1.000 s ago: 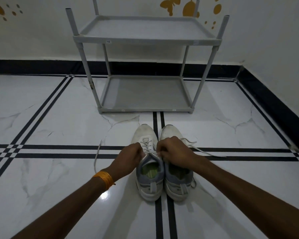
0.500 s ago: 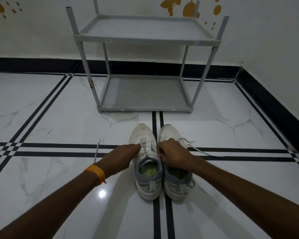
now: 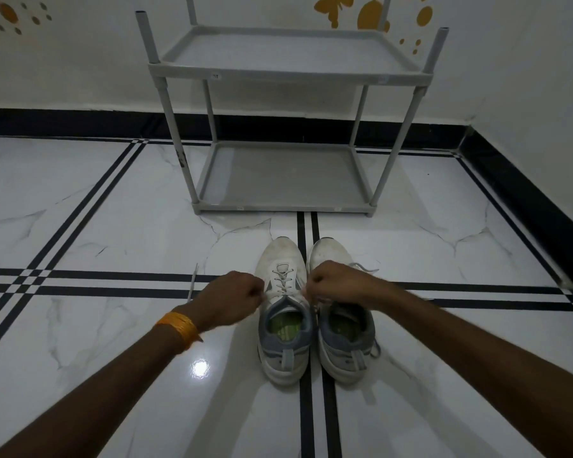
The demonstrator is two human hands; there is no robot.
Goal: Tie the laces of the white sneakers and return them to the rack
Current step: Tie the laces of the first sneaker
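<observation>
Two white sneakers with grey heels stand side by side on the floor, toes pointing away: the left sneaker (image 3: 283,259) and the right sneaker (image 3: 344,335). My left hand (image 3: 229,300) is closed on a lace end at the left side of the left sneaker. My right hand (image 3: 331,280) is closed on the other lace end between the two shoes, covering part of the right sneaker. One lace end (image 3: 192,282) trails past my left hand onto the floor. The right sneaker's laces (image 3: 366,267) lie loose.
A grey two-shelf rack (image 3: 288,72) stands against the wall straight ahead, both shelves bare. The floor is white marble tile with black stripes (image 3: 306,223). A wall with a black skirting (image 3: 526,209) runs along the right side.
My hands have drawn apart to either side of the left sneaker, pulling its lace ends outward. The sneakers have stayed in place.
</observation>
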